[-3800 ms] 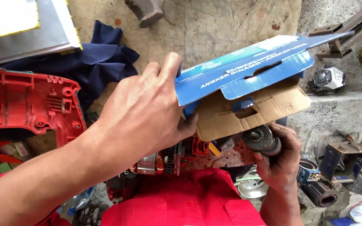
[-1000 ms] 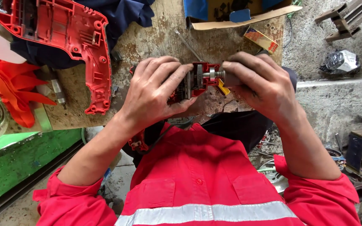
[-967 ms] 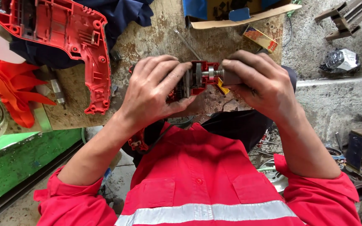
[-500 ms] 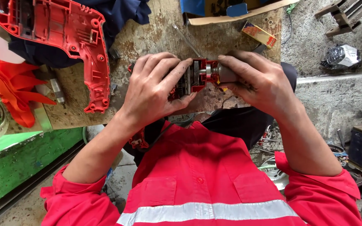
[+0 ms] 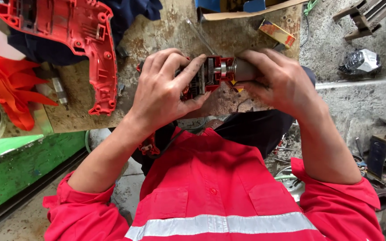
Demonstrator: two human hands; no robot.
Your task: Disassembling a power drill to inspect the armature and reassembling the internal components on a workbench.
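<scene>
1. Left hand [image 5: 164,91] grasps red drill gear assembly [image 5: 211,76] over worn wooden board [image 5: 157,35]
2. Right hand [image 5: 278,82] clenches its grey chuck end [image 5: 243,70]
3. Red drill housing half [image 5: 74,40] lies far left

My left hand [image 5: 164,91] curls palm-down, fingers bent and thumb stretched rightward. My right hand [image 5: 278,80] faces it, fingers wrapped tight, both forearms angling inward from red sleeves.

At mid-frame the left hand [image 5: 166,89] and right hand [image 5: 278,80] meet on the drill body [image 5: 213,76] over the workbench [image 5: 157,40], with the drill housing half [image 5: 74,40] upper left and a small box [image 5: 277,33] upper right.
</scene>
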